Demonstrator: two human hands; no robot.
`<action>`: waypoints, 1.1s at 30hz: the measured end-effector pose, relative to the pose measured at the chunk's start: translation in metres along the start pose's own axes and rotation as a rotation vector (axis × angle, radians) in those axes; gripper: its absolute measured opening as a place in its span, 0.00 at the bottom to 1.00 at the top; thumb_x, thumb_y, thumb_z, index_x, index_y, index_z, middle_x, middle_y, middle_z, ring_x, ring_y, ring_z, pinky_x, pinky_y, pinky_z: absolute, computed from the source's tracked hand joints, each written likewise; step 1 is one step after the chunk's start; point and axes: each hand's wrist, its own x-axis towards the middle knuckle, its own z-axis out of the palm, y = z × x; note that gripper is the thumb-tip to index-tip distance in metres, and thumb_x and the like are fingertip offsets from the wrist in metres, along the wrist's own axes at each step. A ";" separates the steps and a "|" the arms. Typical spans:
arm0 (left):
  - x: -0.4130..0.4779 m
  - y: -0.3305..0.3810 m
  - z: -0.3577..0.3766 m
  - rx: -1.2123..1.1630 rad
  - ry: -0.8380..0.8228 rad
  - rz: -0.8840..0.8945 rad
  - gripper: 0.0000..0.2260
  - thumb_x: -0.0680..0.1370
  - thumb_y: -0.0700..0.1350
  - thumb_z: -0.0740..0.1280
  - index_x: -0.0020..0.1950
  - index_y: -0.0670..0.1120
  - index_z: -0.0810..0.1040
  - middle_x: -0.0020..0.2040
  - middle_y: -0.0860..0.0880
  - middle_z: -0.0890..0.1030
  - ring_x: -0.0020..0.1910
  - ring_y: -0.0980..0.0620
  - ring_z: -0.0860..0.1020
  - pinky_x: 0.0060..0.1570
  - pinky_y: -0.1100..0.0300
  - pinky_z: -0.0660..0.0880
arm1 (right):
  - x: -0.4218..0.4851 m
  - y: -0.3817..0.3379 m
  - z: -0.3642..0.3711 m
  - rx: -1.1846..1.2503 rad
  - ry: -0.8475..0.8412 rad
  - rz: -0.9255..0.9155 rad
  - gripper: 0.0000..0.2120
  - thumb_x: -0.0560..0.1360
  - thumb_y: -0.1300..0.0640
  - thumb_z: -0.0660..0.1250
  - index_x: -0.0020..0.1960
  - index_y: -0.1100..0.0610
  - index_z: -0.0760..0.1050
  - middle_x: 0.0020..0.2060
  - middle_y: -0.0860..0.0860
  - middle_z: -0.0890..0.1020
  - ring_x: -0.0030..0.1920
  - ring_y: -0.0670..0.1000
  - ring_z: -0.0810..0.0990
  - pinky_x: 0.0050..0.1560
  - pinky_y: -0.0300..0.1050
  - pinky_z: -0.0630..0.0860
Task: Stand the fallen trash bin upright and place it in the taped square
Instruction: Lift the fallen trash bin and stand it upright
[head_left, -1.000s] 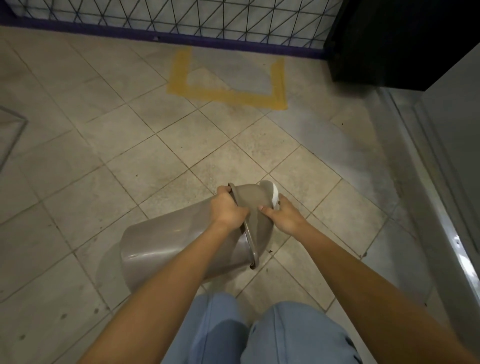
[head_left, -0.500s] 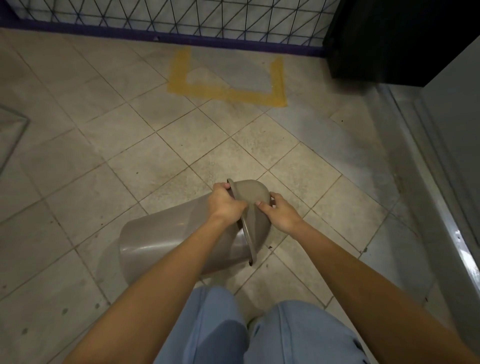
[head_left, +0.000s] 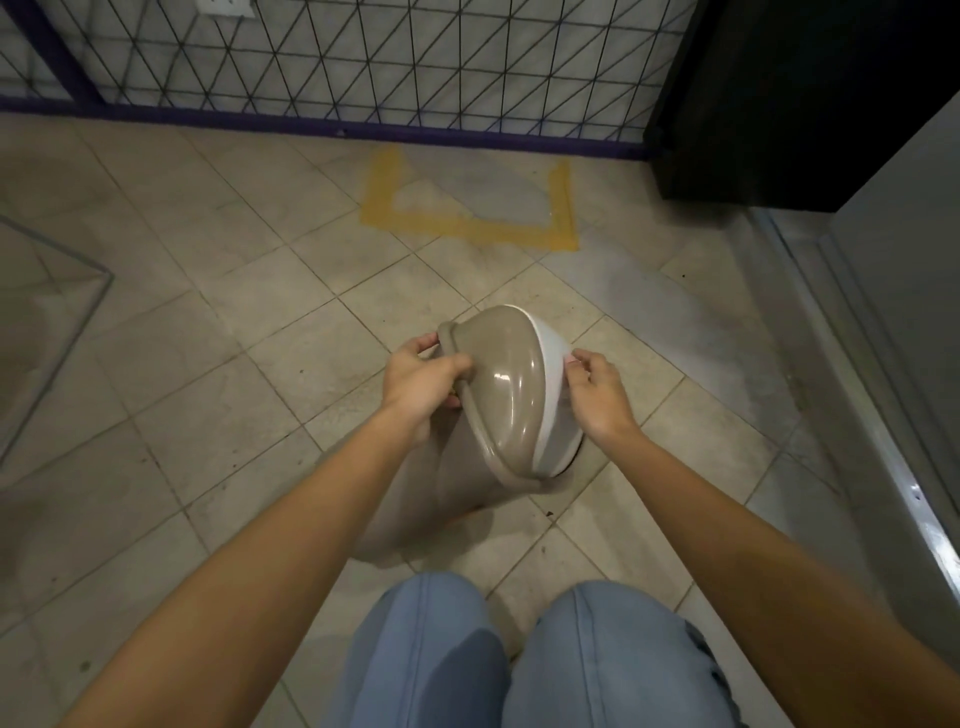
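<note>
While the left hand grips the rim and the right hand pinches the lid's white edge, the tilted trash bin, seemingly light, stiff plastic, stands at six o'clock from the taped square.

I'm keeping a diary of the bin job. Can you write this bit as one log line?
step: tipping bin upright | left hand: gripping rim | right hand: on lid edge | bin: tilted | yellow square: empty

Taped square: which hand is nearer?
Right, slightly. The right hand sits below the taped square near its right side; the left hand is lower left. Both grip the bin.
</note>
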 end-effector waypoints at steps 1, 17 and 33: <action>-0.001 0.002 -0.001 -0.029 0.001 -0.004 0.28 0.64 0.35 0.69 0.64 0.46 0.73 0.35 0.48 0.79 0.26 0.56 0.73 0.22 0.65 0.69 | 0.000 0.000 -0.003 0.021 0.000 0.037 0.28 0.78 0.41 0.54 0.73 0.56 0.60 0.70 0.56 0.66 0.69 0.57 0.67 0.70 0.56 0.65; -0.009 0.010 -0.030 -0.218 0.011 -0.026 0.20 0.67 0.30 0.64 0.58 0.43 0.78 0.33 0.49 0.74 0.25 0.56 0.69 0.21 0.65 0.67 | -0.007 0.001 -0.013 0.215 -0.348 0.393 0.55 0.52 0.18 0.56 0.73 0.43 0.53 0.73 0.55 0.64 0.69 0.62 0.66 0.59 0.63 0.70; -0.009 0.006 -0.046 -0.146 0.006 -0.033 0.14 0.68 0.36 0.62 0.47 0.51 0.80 0.36 0.51 0.77 0.35 0.53 0.72 0.36 0.59 0.71 | -0.022 -0.014 -0.025 0.233 -0.388 0.383 0.59 0.48 0.19 0.60 0.73 0.47 0.55 0.69 0.53 0.68 0.63 0.58 0.69 0.60 0.59 0.70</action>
